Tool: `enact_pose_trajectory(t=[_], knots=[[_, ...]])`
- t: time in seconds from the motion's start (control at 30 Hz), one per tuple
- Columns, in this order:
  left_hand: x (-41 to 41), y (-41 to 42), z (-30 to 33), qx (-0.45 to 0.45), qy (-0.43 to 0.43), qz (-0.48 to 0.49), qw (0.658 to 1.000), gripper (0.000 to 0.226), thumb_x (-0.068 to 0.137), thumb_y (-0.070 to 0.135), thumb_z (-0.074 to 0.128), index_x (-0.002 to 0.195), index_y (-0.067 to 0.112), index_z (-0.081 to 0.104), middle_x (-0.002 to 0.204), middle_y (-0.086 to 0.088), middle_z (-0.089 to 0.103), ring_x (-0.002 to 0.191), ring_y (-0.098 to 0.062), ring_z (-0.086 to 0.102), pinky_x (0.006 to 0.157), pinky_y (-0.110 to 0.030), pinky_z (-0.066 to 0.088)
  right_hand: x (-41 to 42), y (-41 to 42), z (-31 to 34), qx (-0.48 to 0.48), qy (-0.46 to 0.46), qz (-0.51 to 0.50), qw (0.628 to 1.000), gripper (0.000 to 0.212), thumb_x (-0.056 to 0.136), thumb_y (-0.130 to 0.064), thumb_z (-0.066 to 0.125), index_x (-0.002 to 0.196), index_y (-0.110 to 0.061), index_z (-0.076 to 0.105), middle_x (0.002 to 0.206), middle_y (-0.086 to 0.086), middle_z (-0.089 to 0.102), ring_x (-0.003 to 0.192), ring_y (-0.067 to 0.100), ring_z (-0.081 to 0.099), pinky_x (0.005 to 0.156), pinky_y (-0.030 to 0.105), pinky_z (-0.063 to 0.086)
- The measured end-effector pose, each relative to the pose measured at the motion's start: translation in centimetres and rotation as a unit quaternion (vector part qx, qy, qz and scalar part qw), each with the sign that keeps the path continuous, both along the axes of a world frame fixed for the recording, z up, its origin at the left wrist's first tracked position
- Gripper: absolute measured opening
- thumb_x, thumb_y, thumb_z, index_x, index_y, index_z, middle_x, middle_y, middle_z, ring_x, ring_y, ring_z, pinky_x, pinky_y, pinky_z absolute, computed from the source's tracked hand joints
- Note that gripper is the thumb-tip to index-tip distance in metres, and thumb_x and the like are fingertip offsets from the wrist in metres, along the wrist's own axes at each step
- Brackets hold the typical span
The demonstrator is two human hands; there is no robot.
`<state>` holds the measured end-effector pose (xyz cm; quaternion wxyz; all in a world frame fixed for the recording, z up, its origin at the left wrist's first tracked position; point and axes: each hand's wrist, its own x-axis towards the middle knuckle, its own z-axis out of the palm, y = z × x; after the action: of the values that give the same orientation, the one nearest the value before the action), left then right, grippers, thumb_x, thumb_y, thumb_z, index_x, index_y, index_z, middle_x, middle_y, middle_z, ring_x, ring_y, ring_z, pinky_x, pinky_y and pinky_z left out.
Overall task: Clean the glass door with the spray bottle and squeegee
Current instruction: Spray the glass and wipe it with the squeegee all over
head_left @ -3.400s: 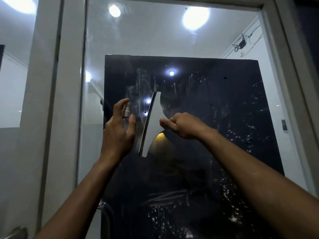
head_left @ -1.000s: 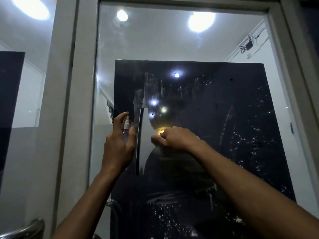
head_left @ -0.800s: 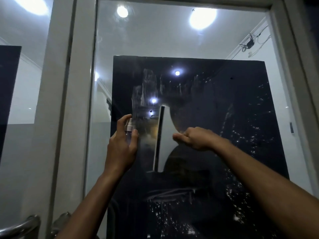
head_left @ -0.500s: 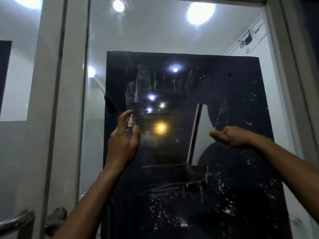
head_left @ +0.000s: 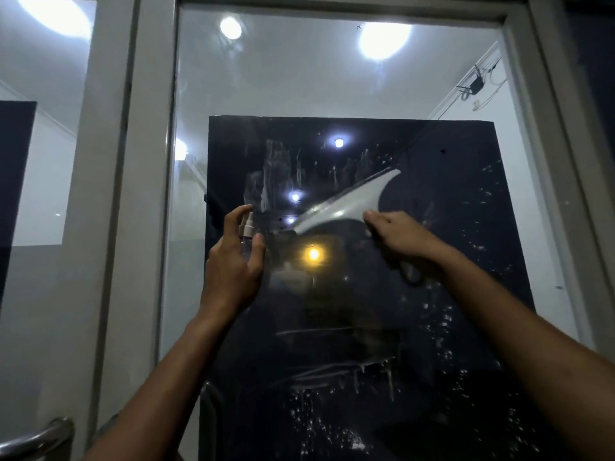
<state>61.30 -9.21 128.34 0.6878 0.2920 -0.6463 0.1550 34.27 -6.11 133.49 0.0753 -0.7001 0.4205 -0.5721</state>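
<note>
Here the right hand (head_left: 397,236) grips the tilted squeegee (head_left: 346,204); the left hand (head_left: 233,264) grips the spray bottle (head_left: 247,236).

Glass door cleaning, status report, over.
Left hand grips spray bottle. Right hand holds squeegee, blade tilted on glass door. Droplets remain lower right. Nothing in the way.

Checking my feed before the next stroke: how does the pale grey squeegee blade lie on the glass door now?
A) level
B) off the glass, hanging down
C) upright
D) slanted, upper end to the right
D: the pale grey squeegee blade rises rightward above the gripping right hand.
</note>
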Motion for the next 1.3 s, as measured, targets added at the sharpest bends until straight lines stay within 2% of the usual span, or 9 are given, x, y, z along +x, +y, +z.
enact_pose_trajectory(t=[0.17,0.37,0.53,0.67,0.77,0.9,1.1,1.2,1.3], knots=[[1.8,-0.3,1.5,-0.007,-0.019,0.025,0.999,0.043,0.102,0.031,0.051,0.142,0.036,0.036,0.113,-0.004,0.065,0.078,-0.022,0.063,0.069,-0.034,0.046,10.1,-1.2,6.8,0.03,-0.214,0.175,0.961,0.036,0.107,-0.028,0.036,0.073,-0.017,0.045,0.046,-0.003,0.033,0.033,0.01,0.03,0.037,0.019,0.034],[4.1,-0.7,2.4,-0.01,-0.025,0.032,0.999,0.045,0.103,0.03,0.052,0.145,0.032,0.035,0.106,-0.011,0.067,0.072,-0.019,0.062,0.061,-0.028,0.045,14.6,-4.0,12.0,0.066,-0.27,0.101,0.955,0.03,0.104,-0.028,0.034,0.086,-0.009,0.049,0.045,0.004,0.042,0.023,0.014,0.034,0.044,0.025,0.031],[4.9,-1.1,1.7,-0.007,-0.018,0.019,1.0,0.045,0.103,0.03,0.051,0.145,0.033,0.035,0.104,-0.007,0.066,0.071,-0.01,0.06,0.058,-0.025,0.045,15.3,-7.2,7.4,0.065,-0.252,0.041,0.965,0.034,0.104,-0.04,0.042,0.091,-0.011,0.054,0.072,0.014,0.05,0.036,0.019,0.045,0.037,0.024,0.038],[4.3,-1.3,0.2,-0.005,-0.014,0.004,1.0,0.043,0.103,0.027,0.052,0.142,0.036,0.037,0.101,-0.003,0.065,0.072,-0.014,0.062,0.066,-0.039,0.053,14.8,-8.2,0.0,0.05,-0.197,-0.014,0.979,0.041,0.102,-0.039,0.042,0.081,-0.007,0.057,0.076,0.021,0.055,0.064,0.028,0.055,0.063,0.046,0.051],[3.9,-1.6,-0.5,0.0,-0.012,-0.005,1.0,0.042,0.103,0.027,0.053,0.14,0.039,0.037,0.1,0.004,0.061,0.076,-0.022,0.062,0.069,-0.038,0.05,13.7,-7.4,-5.0,0.073,-0.22,0.02,0.973,0.045,0.102,-0.038,0.045,0.067,-0.011,0.053,0.057,0.009,0.05,0.044,0.021,0.049,0.048,0.031,0.043],[4.0,-1.7,-1.0,-0.003,-0.009,0.0,1.0,0.043,0.102,0.027,0.054,0.142,0.034,0.039,0.099,0.004,0.059,0.07,-0.008,0.055,0.065,-0.03,0.041,12.0,-5.5,-8.8,0.103,-0.195,0.021,0.975,0.05,0.105,-0.042,0.044,0.063,-0.015,0.05,0.045,-0.003,0.045,0.034,0.012,0.042,0.04,0.022,0.036],[4.4,-0.8,-0.5,-0.002,-0.008,0.009,1.0,0.044,0.102,0.027,0.053,0.144,0.032,0.039,0.099,0.003,0.06,0.071,-0.001,0.054,0.058,-0.016,0.037,10.6,-3.6,-8.0,0.028,-0.128,-0.001,0.991,0.052,0.104,-0.042,0.043,0.058,-0.019,0.051,0.05,-0.006,0.049,0.052,0.014,0.048,0.059,0.031,0.039],[5.0,-0.3,0.5,-0.006,-0.013,0.016,1.0,0.044,0.103,0.029,0.052,0.144,0.032,0.037,0.095,-0.004,0.063,0.069,-0.007,0.058,0.056,-0.025,0.043,9.4,-2.8,-5.4,-0.041,-0.045,-0.062,0.996,0.055,0.104,-0.044,0.044,0.057,-0.016,0.049,0.057,0.0,0.054,0.058,0.016,0.05,0.064,0.033,0.038],[5.4,0.3,1.7,-0.007,-0.015,0.009,1.0,0.044,0.104,0.028,0.051,0.145,0.029,0.037,0.1,-0.011,0.066,0.075,-0.024,0.063,0.068,-0.041,0.054,9.3,-2.3,-2.0,-0.08,0.019,-0.076,0.994,0.057,0.104,-0.046,0.042,0.055,-0.017,0.044,0.059,0.002,0.052,0.06,0.018,0.049,0.065,0.034,0.037]])
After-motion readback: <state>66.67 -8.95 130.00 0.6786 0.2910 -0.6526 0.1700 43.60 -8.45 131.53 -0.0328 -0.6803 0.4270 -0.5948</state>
